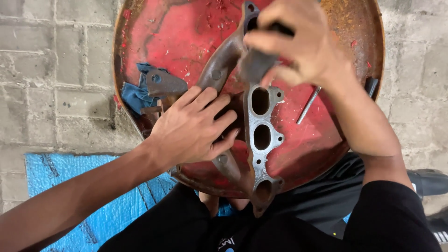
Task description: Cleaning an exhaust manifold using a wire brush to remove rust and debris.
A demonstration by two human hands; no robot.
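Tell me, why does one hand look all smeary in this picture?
In the head view, the right hand and the dark tool it grips are blurred; the left hand on the rusty manifold looks sharp; light is even across the red drum lid.

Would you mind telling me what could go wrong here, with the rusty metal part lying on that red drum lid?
The manifold overhangs the near rim of the red lid, so it might tip toward the person's lap if the left hand lets go. The right hand blurs around a dark tool; a slip could hit the left fingers. The loose metal rod may roll off.
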